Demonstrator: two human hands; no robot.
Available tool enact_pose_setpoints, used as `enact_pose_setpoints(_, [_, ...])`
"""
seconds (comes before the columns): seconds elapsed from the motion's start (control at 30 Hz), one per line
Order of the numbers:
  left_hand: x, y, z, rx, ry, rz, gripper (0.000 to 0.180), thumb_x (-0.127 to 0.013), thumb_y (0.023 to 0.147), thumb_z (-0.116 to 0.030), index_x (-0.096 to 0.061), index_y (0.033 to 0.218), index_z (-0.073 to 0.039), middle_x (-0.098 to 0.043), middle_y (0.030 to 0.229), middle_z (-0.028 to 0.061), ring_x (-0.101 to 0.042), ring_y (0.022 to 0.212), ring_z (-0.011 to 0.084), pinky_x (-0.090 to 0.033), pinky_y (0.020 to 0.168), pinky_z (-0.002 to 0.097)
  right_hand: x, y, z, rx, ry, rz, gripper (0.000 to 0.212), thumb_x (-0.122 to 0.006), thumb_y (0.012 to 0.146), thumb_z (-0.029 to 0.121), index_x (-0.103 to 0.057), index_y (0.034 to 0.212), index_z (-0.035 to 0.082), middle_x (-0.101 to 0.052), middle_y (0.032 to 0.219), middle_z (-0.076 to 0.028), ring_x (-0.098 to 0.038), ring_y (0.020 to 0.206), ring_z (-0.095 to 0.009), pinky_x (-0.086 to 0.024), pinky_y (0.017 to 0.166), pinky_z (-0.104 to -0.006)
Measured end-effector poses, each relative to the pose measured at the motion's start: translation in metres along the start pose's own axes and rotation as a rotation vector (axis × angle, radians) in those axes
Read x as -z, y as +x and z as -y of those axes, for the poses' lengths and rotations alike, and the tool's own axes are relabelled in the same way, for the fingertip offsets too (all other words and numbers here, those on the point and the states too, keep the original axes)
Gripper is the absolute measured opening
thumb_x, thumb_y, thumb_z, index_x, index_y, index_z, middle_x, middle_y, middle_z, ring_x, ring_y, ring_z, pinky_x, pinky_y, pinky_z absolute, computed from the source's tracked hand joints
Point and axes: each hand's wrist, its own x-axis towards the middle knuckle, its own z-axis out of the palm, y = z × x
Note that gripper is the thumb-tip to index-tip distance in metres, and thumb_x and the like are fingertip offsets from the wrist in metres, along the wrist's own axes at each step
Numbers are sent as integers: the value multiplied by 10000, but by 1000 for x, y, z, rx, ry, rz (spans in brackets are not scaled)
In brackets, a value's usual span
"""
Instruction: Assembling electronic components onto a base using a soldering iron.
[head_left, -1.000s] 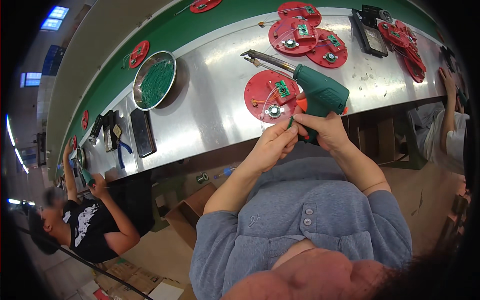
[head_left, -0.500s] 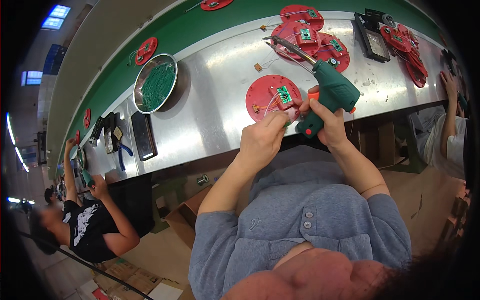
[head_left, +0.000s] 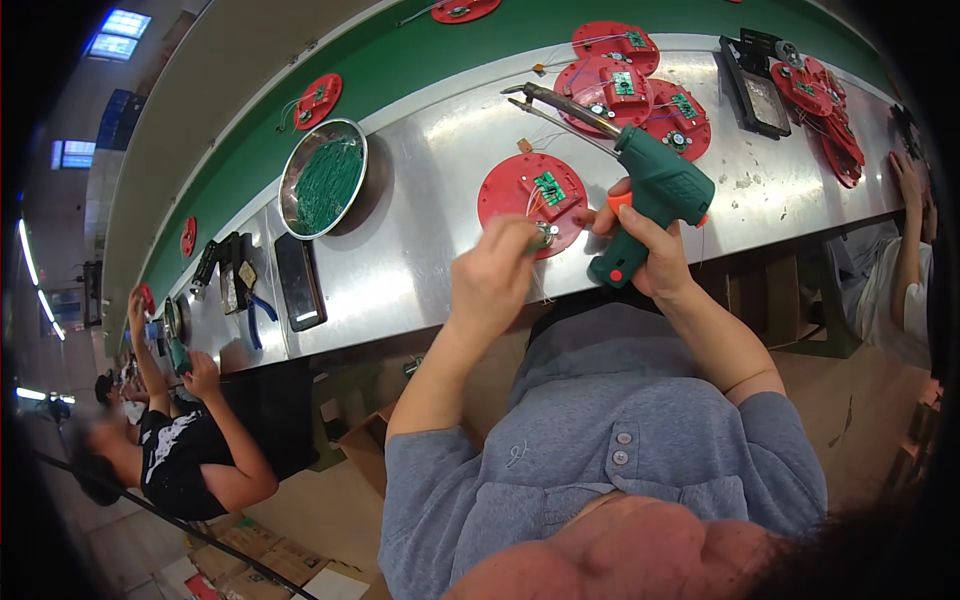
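My right hand [head_left: 657, 252] grips the handle of a green soldering gun [head_left: 665, 182]. The gun's long metal tip points up and left above the bench. My left hand [head_left: 490, 275] is curled at the near edge of a red round plastic housing [head_left: 500, 188], its fingertips blurred. Something small and green shows at those fingers, too smeared to make out. On the housing are a green circuit board [head_left: 549, 188] and thin wires. A round metal part [head_left: 545, 235] lies beside my left fingertips.
A metal bowl [head_left: 287, 195] of green wires stands left, near a phone [head_left: 300, 285] and blue-handled pliers [head_left: 264, 307]. More red housings [head_left: 600, 85] lie behind. A black tray [head_left: 757, 95] is at the right. A co-worker [head_left: 190, 450] sits left; another's arm [head_left: 908, 200] reaches in right.
My left hand has shifted left and blurred, moving away from the right hand. The housing has turned slightly and moved left. The soldering gun's tip has swung a little to the left.
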Motion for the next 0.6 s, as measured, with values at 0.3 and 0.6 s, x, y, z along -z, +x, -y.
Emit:
enact_pose_setpoints(0.3, [29,45,52,326,-582,689,179,-578,820,-173,-577,852,3,-563,698,34,-479,676,80,-405,609,250,4,7,-8,-79,53,94,265,-563,800,150,-461,1012,29,-572,709,-105,-618,818,-247,-460,848,-385])
enact_pose_setpoints(0.6, [30,34,63,363,-534,622,155,-624,792,-145,-609,797,8,-570,735,-5,-493,682,61,-392,609,211,0,8,-2,-98,-30,93,266,-576,793,158,-480,1007,31,-593,721,-110,-616,858,-265,-473,796,-358])
